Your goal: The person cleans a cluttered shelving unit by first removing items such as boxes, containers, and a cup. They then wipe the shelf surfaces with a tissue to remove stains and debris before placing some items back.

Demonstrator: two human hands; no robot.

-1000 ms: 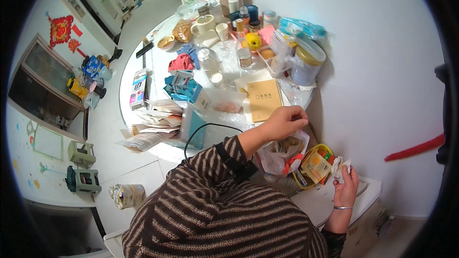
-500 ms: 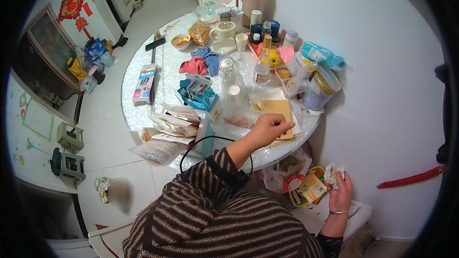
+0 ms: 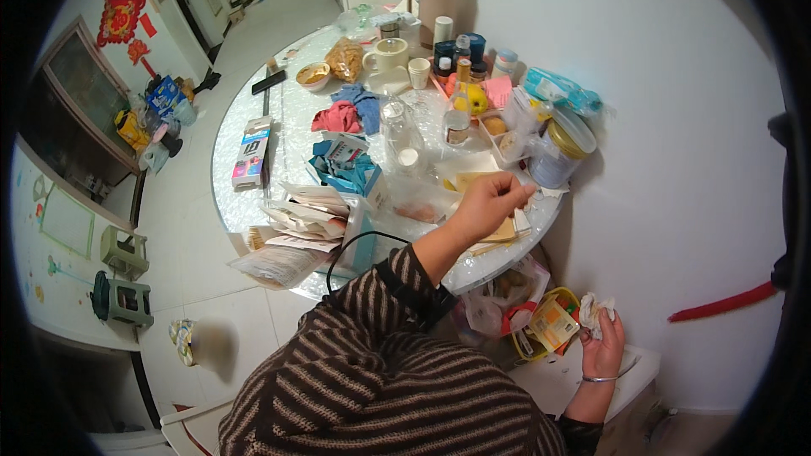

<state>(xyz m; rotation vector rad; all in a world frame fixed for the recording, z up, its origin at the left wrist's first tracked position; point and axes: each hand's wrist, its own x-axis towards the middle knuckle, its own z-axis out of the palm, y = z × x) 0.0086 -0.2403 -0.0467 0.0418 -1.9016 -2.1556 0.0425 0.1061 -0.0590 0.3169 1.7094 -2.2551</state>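
My left hand hovers above the near right edge of the round table, its fingers curled into a pinch. Whatever lies between the fingertips, if anything, is too small to make out. Beneath it lies a tan booklet on white sheets, partly covered by the hand. Low on the right, my right hand grips a crumpled white tissue. Beside that hand stands a yellow basket holding a yellow-and-white packet and other small items.
A blue box stuffed with papers stands at the near table edge, a black cable beside it. Glass bottles, a lidded tub and a tall flask crowd the table. A plastic bag hangs below its edge.
My left hand has moved a little up and to the right over the booklet, still pinched. The right hand keeps the tissue in nearly the same place. The view has shifted slightly.
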